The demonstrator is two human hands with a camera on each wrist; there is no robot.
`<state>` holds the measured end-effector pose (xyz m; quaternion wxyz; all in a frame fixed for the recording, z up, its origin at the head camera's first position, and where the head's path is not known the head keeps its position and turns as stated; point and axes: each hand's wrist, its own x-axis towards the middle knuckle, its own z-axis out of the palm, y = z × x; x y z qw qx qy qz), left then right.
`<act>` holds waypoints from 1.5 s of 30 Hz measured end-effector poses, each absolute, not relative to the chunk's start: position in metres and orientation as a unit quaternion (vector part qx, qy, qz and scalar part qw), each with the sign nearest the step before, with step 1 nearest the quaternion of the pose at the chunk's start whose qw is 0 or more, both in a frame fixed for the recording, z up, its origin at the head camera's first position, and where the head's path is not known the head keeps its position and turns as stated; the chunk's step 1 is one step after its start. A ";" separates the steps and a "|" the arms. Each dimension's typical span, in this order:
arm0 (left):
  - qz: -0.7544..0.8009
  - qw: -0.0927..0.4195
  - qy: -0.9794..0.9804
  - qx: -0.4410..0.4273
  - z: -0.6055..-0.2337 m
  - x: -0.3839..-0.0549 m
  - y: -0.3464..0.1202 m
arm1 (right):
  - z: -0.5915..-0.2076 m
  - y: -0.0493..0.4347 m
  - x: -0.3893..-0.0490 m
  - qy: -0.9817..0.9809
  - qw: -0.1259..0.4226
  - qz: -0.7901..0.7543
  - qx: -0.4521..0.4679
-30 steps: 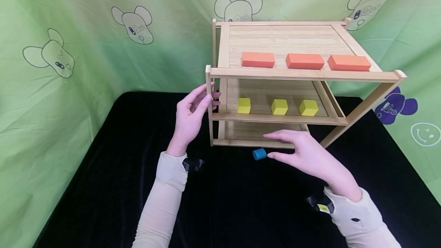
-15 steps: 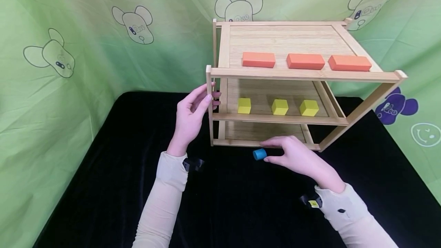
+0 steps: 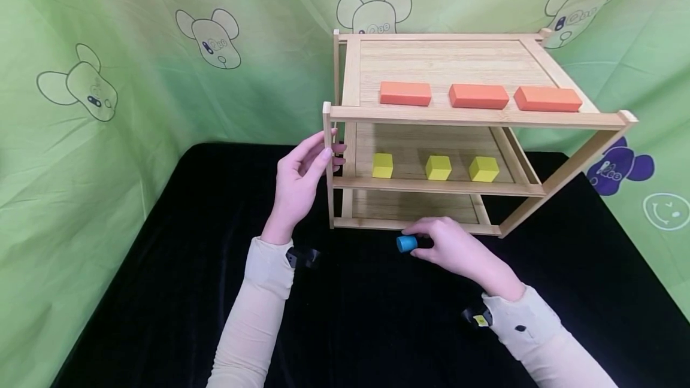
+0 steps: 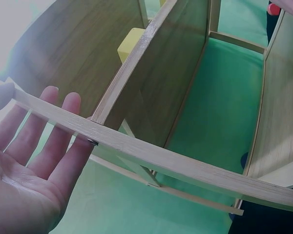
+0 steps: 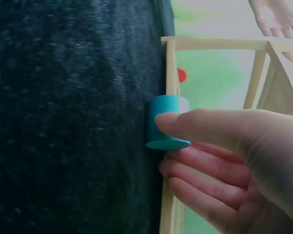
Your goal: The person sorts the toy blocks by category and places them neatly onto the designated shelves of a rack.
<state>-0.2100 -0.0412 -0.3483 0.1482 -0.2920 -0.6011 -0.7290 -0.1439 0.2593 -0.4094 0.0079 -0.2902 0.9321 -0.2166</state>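
Pinches a blue cylinder between the thumb and curled fingers of the right hand, just in front of the bottom near rail of a three-tier wooden shelf. Keeps the cylinder on its side with one round end facing left; cannot tell whether touching the black-covered tabletop beneath.

Holds the shelf's near left post lightly with the left hand, setting the thumb on the near side and passing nearly straight fingers behind, between the top and middle tiers.

Carries three orange-red rectangular blocks on the top tier, spaced in a row along the near edge. Carries three yellow cubes likewise on the middle tier, leaving a wider gap on the left than on the right. Backed on the far and left sides by a green curtain printed with outlined animal heads.
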 end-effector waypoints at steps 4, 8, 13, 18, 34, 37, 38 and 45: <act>-0.728 0.148 -0.603 -0.292 -0.348 -0.210 -0.041 | -0.412 0.257 -0.144 0.933 0.012 -0.213 -0.290; -0.728 0.147 -0.603 -0.293 -0.347 -0.209 -0.041 | -0.413 0.257 -0.144 0.932 0.015 -0.219 -0.289; -0.726 0.149 -0.604 -0.292 -0.347 -0.209 -0.041 | -0.412 0.258 -0.144 0.929 0.005 -0.231 -0.290; -0.727 0.150 -0.603 -0.291 -0.347 -0.209 -0.041 | -0.411 0.257 -0.144 0.928 0.003 -0.243 -0.283; -0.734 0.143 -0.597 -0.292 -0.346 -0.209 -0.040 | -0.409 0.251 -0.148 0.911 0.012 -0.319 -0.260; -0.733 0.144 -0.597 -0.293 -0.347 -0.209 -0.040 | -0.409 0.249 -0.148 0.907 0.010 -0.335 -0.256; -0.733 0.144 -0.597 -0.293 -0.347 -0.209 -0.040 | -0.409 0.248 -0.148 0.905 0.009 -0.340 -0.255; -0.734 0.145 -0.596 -0.293 -0.347 -0.209 -0.040 | -0.409 0.242 -0.150 0.902 0.006 -0.358 -0.242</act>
